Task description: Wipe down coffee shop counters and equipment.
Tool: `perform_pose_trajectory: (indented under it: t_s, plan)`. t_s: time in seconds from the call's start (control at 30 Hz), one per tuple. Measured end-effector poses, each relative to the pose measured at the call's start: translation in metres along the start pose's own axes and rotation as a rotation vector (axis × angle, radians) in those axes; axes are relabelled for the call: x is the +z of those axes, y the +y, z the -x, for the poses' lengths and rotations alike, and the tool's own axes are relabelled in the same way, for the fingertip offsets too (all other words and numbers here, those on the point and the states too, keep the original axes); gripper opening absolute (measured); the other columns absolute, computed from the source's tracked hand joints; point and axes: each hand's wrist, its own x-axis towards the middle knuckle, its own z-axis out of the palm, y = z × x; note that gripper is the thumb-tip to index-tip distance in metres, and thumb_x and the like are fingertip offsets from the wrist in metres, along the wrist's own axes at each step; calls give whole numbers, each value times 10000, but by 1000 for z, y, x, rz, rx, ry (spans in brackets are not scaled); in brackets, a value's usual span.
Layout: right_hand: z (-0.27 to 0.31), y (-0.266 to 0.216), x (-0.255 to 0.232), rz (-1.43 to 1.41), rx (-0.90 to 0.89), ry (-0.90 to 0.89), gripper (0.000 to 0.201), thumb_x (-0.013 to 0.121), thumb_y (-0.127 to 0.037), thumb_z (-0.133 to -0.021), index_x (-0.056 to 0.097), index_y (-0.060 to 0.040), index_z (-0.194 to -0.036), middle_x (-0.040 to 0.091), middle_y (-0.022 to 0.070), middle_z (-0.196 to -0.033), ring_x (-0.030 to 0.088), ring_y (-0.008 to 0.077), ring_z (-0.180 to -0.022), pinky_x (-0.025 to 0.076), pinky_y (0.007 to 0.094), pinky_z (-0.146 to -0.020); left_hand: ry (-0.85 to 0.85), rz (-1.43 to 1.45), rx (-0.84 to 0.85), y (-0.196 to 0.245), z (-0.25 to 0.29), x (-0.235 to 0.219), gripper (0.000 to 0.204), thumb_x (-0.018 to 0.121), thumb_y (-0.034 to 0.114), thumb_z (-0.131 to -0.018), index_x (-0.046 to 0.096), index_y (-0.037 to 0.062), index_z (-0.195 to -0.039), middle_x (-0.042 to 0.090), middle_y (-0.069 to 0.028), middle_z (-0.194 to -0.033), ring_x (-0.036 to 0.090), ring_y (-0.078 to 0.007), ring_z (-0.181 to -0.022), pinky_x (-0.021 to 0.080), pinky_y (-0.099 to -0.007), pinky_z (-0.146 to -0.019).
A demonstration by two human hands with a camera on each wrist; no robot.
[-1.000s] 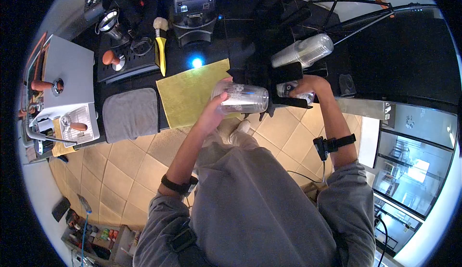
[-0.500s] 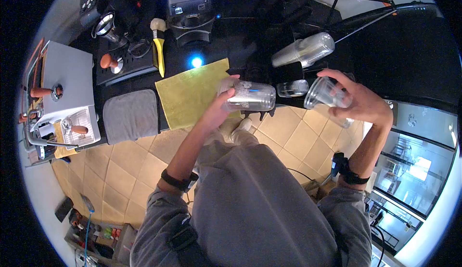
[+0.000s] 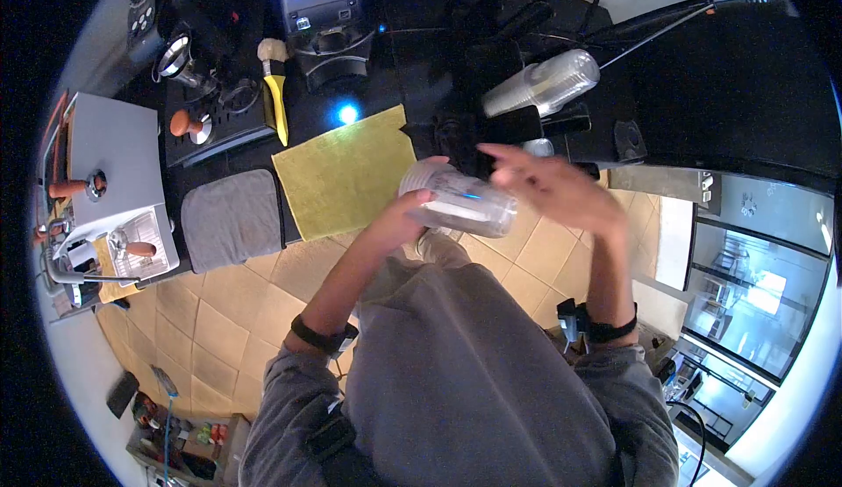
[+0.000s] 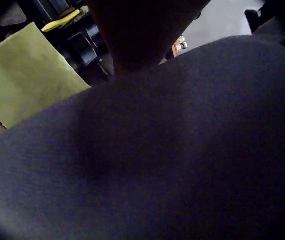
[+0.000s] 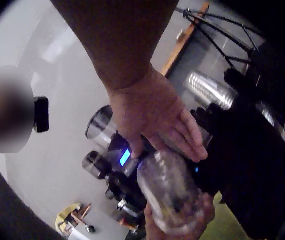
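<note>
In the head view the left hand [image 3: 405, 215] grips clear plastic cups [image 3: 469, 206], nested and tilted, bases toward the right. Empty and slightly blurred, the right hand [image 3: 566, 196] reaches toward the cup bases with fingers extended. In the right wrist view the right hand [image 5: 155, 112] is spread just above the clear cup [image 5: 165, 182], while the left hand [image 5: 206, 212] holds it from below; whether the right fingertips touch it I cannot tell. Grey clothing fills most of the left wrist view, hiding the left hand's fingers.
Another cup stack [image 3: 548, 83] lies in the black holder, with a cup end [image 3: 537, 147] beside the right hand. A yellow cloth [image 3: 346, 171], grey cloth [image 3: 232, 219], yellow-handled brush [image 3: 276, 96], tamper [image 3: 191, 125] and lit-screen machine [image 3: 320, 13] are on the left.
The right hand first reached into the holder, then lifted a cup out to the right; now it is back near the left hand's cups with nothing in it. The left hand's cups tilt more downward.
</note>
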Motion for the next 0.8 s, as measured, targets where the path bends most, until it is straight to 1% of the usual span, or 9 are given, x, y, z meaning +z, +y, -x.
perform_pose_trajectory:
  t_s: [0.1, 0.17, 0.27, 0.3, 0.4, 0.47, 0.6, 0.67, 0.8]
  plan:
    - [15, 41, -29, 224, 75, 64, 396, 436, -300, -1031, 521, -51, -1327, 674, 184, -1070, 628, 367, -1040, 501, 416, -881, 47, 56, -35, 5, 13, -11, 795, 651, 473, -838, 333, 117, -1473, 556, -107, -1312, 555, -269, -1190, 430, -408, -1029]
    - [13, 78, -24, 530, 133, 91, 341, 450, -254, -1021, 596, -10, -1210, 669, 187, -1008, 624, 367, -1038, 494, 413, -892, 138, 64, -55, 3, 19, -21, 774, 638, 468, -852, 337, 125, -1476, 561, -104, -1314, 554, -270, -1193, 417, -417, -1037]
    - [-5, 99, 0, 432, -20, 381, 318, 509, -246, -988, 629, 11, -1132, 658, 195, -966, 619, 365, -1041, 481, 415, -898, 163, 66, -36, 7, 22, -26, 737, 629, 454, -867, 356, 128, -1470, 565, -100, -1314, 552, -268, -1194, 411, -426, -1041]
    - [-11, 102, -1, 431, -18, 381, 318, 509, -246, -988, 629, 11, -1132, 658, 195, -966, 619, 365, -1041, 481, 415, -898, 163, 65, -38, 7, 23, -27, 737, 629, 454, -867, 356, 128, -1470, 565, -100, -1314, 552, -268, -1194, 411, -426, -1041]
    - [-35, 115, -12, 559, -17, 186, 332, 551, -269, -932, 628, 3, -1107, 664, 221, -1012, 615, 408, -1014, 486, 471, -916, 202, 154, -31, 11, 23, -30, 687, 641, 358, -861, 367, 128, -1447, 551, -127, -1293, 548, -274, -1198, 419, -424, -1045]
    - [-49, 127, -15, 450, 244, 136, 439, 606, -354, -910, 607, -2, -1172, 681, 214, -1029, 649, 371, -985, 502, 411, -876, 242, 98, -87, 13, 25, -33, 698, 650, 361, -860, 360, 128, -1450, 547, -115, -1304, 541, -270, -1207, 417, -424, -1045]
    - [-59, 128, -21, 445, 240, -6, 495, 640, -369, -832, 610, 5, -1156, 679, 235, -1051, 657, 412, -965, 530, 453, -845, 185, 93, -7, 19, 22, -26, 705, 664, 357, -856, 358, 127, -1449, 540, -107, -1315, 531, -266, -1220, 414, -421, -1046]
    - [-67, 117, -26, 504, 468, -219, 554, 657, -428, -784, 635, 8, -1125, 696, 215, -1001, 689, 359, -884, 557, 419, -763, 191, 102, 1, 19, 23, -25, 717, 676, 362, -852, 357, 127, -1450, 536, -104, -1322, 526, -259, -1226, 404, -418, -1052]
    - [-78, 110, -28, 413, 609, -388, 602, 691, -492, -714, 671, 1, -1060, 707, 197, -922, 694, 298, -746, 566, 405, -658, 185, 101, 3, 16, 23, -27, 723, 679, 372, -852, 356, 128, -1451, 539, -103, -1320, 527, -254, -1224, 396, -411, -1057]
